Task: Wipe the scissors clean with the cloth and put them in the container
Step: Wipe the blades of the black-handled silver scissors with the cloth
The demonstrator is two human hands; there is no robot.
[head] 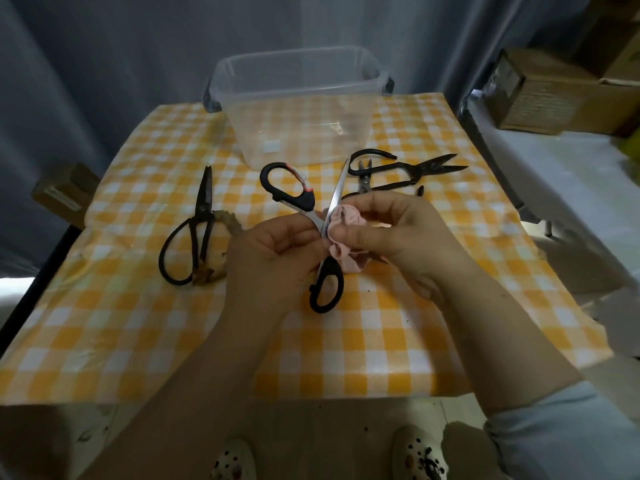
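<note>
Black-handled steel scissors (304, 199) are spread wide above the middle of the checked table. My left hand (273, 254) pinches them near the pivot. My right hand (391, 233) holds a bunched pink cloth (346, 237) against one blade. One handle loop points up-left, the other hangs down near the table. A clear plastic container (298, 102) with dark side handles stands at the back of the table, with only a small pale scrap visible inside.
Old black iron scissors (194, 230) lie at the left on a brownish scrap. Dark shears (405, 168) and a small snipper lie at the right behind my right hand. The yellow-white checked tablecloth (346, 341) covers the table. Cardboard boxes (554, 91) stand off to the right.
</note>
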